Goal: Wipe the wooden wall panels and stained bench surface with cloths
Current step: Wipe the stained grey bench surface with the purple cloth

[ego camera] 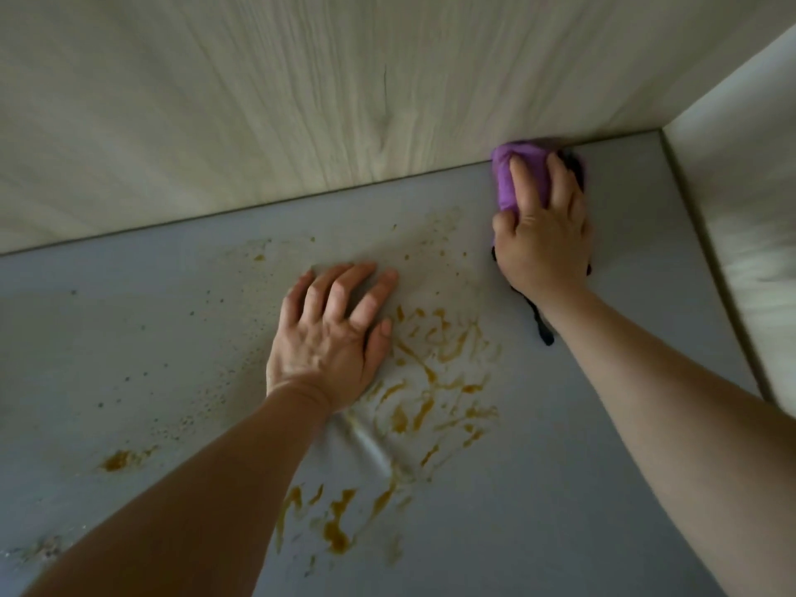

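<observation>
the right hand curls its fingers over a bunched purple cloth, with a darker cloth edge showing beneath, pressing it into the seam where the pale wood-grain wall panel meets the grey padded bench surface, probably to clean the panel's bottom edge. the left hand lies flat on the bench, fingers spread apart and holding nothing, likely bracing the reach; the padding dimples under it. orange-brown sauce-like stains lie on the bench just beside the left hand, unwiped. no writing or brand is readable.
</observation>
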The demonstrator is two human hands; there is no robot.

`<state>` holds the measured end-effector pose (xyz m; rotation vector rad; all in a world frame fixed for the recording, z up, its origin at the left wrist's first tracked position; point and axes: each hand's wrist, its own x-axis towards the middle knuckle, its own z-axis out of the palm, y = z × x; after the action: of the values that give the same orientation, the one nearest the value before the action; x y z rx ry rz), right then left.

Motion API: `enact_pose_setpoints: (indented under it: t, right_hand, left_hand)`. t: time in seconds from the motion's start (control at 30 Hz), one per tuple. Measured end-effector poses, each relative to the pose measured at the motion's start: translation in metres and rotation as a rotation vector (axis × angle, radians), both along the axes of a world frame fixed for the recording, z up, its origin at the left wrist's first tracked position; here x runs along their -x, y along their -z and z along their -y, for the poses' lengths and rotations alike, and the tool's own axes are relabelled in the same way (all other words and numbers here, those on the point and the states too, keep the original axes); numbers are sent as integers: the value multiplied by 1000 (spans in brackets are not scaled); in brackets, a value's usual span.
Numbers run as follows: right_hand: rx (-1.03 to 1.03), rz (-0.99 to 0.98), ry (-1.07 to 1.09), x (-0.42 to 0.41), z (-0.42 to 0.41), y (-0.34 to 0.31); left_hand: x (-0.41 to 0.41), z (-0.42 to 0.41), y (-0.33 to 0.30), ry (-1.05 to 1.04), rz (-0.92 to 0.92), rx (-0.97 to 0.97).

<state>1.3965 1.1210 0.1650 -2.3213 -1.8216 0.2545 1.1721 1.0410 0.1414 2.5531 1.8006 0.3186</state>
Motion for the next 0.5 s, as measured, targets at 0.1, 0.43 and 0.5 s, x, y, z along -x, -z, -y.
enact_pose_setpoints:
  t: [0.1, 0.43, 0.5]
  right_hand:
    - [-8, 11, -5, 17, 8, 0]
    - [-127, -84, -127, 5, -1, -13]
    - [-77, -57, -22, -8, -4, -11]
  left_hand:
    - [0, -1, 1, -1, 5, -3]
    - [0, -1, 3, 7, -12, -7]
    - [0, -1, 3, 5, -12, -16]
